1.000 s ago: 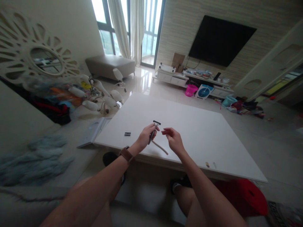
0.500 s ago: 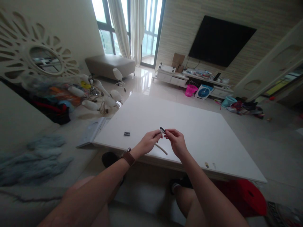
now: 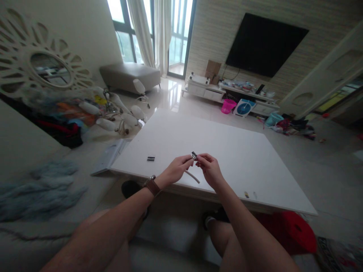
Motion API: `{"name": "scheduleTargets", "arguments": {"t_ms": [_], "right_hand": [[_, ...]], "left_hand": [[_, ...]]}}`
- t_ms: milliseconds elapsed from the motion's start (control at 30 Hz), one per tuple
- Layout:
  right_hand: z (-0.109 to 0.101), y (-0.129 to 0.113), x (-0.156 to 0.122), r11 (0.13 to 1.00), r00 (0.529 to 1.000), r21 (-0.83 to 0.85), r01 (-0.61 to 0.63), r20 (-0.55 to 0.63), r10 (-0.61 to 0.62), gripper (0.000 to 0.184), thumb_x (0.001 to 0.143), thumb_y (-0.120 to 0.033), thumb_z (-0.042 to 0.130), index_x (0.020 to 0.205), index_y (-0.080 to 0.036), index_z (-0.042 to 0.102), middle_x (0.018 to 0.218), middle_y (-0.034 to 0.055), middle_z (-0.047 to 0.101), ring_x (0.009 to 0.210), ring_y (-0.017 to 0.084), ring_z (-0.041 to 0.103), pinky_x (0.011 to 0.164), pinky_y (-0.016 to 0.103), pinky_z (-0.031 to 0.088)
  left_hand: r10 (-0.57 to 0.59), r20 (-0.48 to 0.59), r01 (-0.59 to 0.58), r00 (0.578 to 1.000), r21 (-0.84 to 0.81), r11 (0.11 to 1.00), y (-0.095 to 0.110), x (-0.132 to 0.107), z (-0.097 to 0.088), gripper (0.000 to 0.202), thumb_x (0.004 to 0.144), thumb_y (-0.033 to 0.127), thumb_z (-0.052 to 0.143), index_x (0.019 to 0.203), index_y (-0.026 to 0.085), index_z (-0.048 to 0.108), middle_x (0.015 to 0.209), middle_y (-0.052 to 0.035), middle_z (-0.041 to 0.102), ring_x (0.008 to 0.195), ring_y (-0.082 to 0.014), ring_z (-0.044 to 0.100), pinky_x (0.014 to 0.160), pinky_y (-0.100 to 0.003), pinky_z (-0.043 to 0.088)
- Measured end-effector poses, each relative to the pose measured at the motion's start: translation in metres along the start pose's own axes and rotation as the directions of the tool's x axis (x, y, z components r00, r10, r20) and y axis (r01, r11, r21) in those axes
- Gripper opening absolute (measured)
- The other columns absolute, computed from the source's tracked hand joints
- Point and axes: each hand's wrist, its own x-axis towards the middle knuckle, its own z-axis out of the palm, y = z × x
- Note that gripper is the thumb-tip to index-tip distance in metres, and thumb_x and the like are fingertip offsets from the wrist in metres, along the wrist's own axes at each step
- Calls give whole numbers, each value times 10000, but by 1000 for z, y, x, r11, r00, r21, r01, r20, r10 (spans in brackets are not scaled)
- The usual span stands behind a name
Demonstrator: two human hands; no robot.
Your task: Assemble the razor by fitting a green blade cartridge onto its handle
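Over the near edge of a white table point(image 3: 241, 158), my left hand point(image 3: 176, 169) is closed around a razor whose dark head point(image 3: 194, 155) sticks out above the fingers. My right hand point(image 3: 210, 169) pinches that razor head from the right, so both hands meet on it. A thin pale stick point(image 3: 193, 176) lies on the table just under my hands. A small dark rectangular piece point(image 3: 151, 158) rests on the table to the left. A brown watch sits on my left wrist.
A flat grey panel point(image 3: 109, 158) leans at the table's left edge. Chandelier parts point(image 3: 119, 117) and coloured clutter lie on the floor at left. A red stool point(image 3: 295, 230) sits under the table's right corner. A TV unit and a pink basket point(image 3: 228, 105) stand far back.
One second ago my right hand was open and apart from the razor; it has closed in and pinched the razor head. The razor tipped lower in my left hand. The camera dipped slightly.
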Motion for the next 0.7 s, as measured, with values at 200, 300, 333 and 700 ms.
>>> {"name": "scheduleTargets", "arguments": {"t_ms": [200,300,333,700], "right_hand": [[2,-3,-1,1000,1000,2,-15,-10,15,160,642,-303,833,690,-191,729,665,12,696,599,127,543,614,285,410],[2,-3,-1,1000,1000,-1,-9,-16,9,154,642,-299,827,689,-190,728,656,10,687,601,129,542,612,286,407],[2,-2,-1,1000,1000,-2,-6,-22,6,153,641,-297,826,686,-190,727,646,6,680,602,129,542,612,286,407],[2,0,0,1000,999,-2,-6,-41,6,198,621,-327,854,704,-194,733,682,25,720,604,134,557,598,287,421]], "left_hand": [[16,3,-16,1000,5,1000,-1,1,0,306,960,401,423,755,185,494,702,29,449,690,-139,430,645,-277,328],[21,22,-21,1000,-5,1000,-1,1,0,306,963,413,422,777,184,505,715,28,456,692,-138,429,644,-274,331],[19,30,-19,999,-5,1000,-1,1,0,301,964,410,422,788,184,513,718,28,459,691,-138,427,644,-274,330],[33,-40,-27,999,142,989,-1,1,-1,264,959,330,408,787,188,550,689,26,500,692,-154,456,665,-281,332]]}}
